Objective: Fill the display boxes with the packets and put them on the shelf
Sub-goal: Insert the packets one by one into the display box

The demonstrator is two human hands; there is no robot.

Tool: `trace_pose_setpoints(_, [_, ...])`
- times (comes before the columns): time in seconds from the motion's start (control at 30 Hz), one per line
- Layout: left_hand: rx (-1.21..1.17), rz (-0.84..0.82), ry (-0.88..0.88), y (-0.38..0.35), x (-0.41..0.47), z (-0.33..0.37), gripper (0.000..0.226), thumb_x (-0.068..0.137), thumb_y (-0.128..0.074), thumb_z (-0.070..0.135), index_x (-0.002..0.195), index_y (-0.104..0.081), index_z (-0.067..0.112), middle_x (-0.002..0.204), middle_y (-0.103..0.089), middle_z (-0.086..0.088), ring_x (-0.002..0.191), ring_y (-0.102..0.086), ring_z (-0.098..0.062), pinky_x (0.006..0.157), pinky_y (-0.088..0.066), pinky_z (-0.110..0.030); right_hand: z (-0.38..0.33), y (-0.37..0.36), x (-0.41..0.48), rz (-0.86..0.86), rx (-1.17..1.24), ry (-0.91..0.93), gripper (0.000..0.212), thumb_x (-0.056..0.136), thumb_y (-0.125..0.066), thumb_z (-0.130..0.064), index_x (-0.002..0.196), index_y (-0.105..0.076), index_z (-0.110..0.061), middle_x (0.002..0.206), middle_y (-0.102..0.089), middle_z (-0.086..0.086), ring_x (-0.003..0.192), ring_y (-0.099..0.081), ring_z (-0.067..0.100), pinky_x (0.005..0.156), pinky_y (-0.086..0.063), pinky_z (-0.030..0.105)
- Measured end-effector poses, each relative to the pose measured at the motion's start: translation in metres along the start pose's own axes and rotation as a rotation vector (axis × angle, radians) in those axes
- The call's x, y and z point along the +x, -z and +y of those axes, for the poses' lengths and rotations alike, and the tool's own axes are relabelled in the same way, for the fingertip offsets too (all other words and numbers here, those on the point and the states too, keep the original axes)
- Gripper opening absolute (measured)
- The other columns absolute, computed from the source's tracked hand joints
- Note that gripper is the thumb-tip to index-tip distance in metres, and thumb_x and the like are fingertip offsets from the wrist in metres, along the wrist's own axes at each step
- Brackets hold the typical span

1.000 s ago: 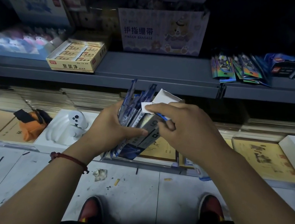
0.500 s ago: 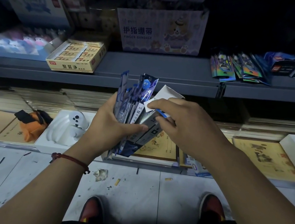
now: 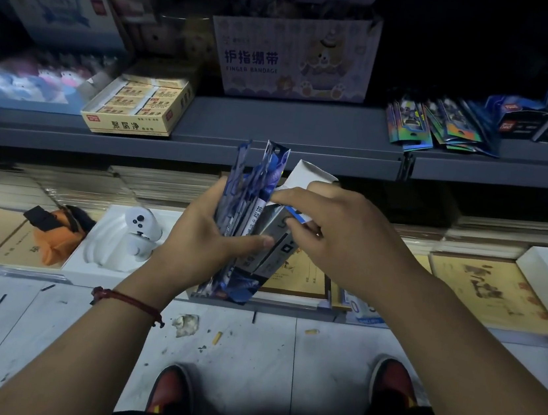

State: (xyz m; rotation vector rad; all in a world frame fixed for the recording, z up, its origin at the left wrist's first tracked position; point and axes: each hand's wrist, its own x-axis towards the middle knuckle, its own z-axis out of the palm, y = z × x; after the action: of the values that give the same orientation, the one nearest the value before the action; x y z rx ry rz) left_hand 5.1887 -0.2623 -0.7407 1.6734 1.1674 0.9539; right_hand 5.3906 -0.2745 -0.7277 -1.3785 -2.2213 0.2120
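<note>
My left hand [image 3: 208,239] grips a bundle of several blue packets [image 3: 251,187], held upright in front of the grey shelf [image 3: 296,130]. Pressed against the bundle on its right is a small grey-and-white display box [image 3: 275,238] with its white top flap [image 3: 305,176] open. My right hand [image 3: 328,228] holds the box near its top edge, fingers curled over the opening. The packets' lower ends stick out below my left hand. More iridescent packets [image 3: 424,125] lie on the shelf at the right, beside dark display boxes [image 3: 539,119].
A yellow eraser box [image 3: 140,106] and a finger-bandage carton [image 3: 294,61] stand on the shelf. Below are stacked notebooks [image 3: 493,293], a white controller [image 3: 140,229] on a white tray and an orange-black item [image 3: 56,225]. My red shoes [image 3: 170,391] stand on the littered tile floor.
The packet bundle has risen and stands more upright in my left hand. My right hand shifted slightly along the box top. Both hands stay together.
</note>
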Motion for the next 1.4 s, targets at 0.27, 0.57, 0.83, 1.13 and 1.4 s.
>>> trace_pose_setpoints(0.27, [-0.066, 0.021, 0.065, 0.003, 0.002, -0.007, 0.051, 0.073, -0.086, 0.012, 0.115, -0.058, 0.021, 0.099, -0.076, 0.004, 0.089, -0.075, -0.015, 0.069, -0.061, -0.027, -0.003, 0.004, 0.001, 0.221, 0.426, -0.169, 0.043, 0.098, -0.056, -0.018, 0.14, -0.054, -0.027, 0.092, -0.059, -0.008, 0.073, -0.056, -0.002, 0.067, -0.043, 0.018])
trace_pose_setpoints(0.57, [-0.004, -0.014, 0.09, 0.003, 0.004, -0.011, 0.052, 0.072, -0.087, 0.016, 0.108, -0.054, 0.034, 0.093, -0.073, 0.014, 0.087, -0.073, -0.009, 0.063, -0.058, -0.021, -0.003, 0.024, 0.005, 0.758, 0.887, -0.363, 0.047, 0.091, -0.044, 0.009, 0.132, -0.055, -0.013, 0.099, -0.058, -0.005, 0.087, -0.062, 0.01, 0.081, -0.051, 0.026])
trace_pose_setpoints(0.83, [0.029, -0.013, 0.099, 0.001, 0.006, -0.015, 0.055, 0.069, -0.088, 0.027, 0.112, -0.054, 0.036, 0.104, -0.073, 0.007, 0.094, -0.072, -0.007, 0.07, -0.061, -0.027, 0.0, 0.027, 0.005, 0.981, 0.755, -0.428, 0.049, 0.091, -0.042, 0.007, 0.136, -0.053, -0.01, 0.114, -0.059, 0.011, 0.1, -0.061, 0.009, 0.092, -0.053, 0.026])
trace_pose_setpoints(1.13, [0.036, 0.042, 0.051, 0.002, 0.007, -0.017, 0.048, 0.07, -0.086, 0.027, 0.105, -0.055, 0.037, 0.103, -0.073, 0.017, 0.095, -0.071, -0.003, 0.073, -0.061, -0.024, -0.005, 0.016, 0.006, 0.928, 0.404, -0.387, 0.057, 0.097, -0.058, -0.005, 0.151, -0.041, -0.005, 0.129, -0.046, 0.006, 0.099, -0.061, -0.006, 0.082, -0.042, 0.003])
trace_pose_setpoints(1.4, [0.037, 0.116, 0.049, 0.007, 0.008, -0.02, 0.051, 0.07, -0.087, 0.028, 0.111, -0.056, 0.033, 0.104, -0.074, 0.013, 0.095, -0.072, -0.004, 0.071, -0.061, -0.025, 0.0, 0.019, 0.005, 0.805, 0.555, -0.533, 0.036, 0.093, -0.073, -0.022, 0.121, -0.058, -0.004, 0.076, -0.063, -0.004, 0.063, -0.06, 0.002, 0.059, -0.042, 0.009])
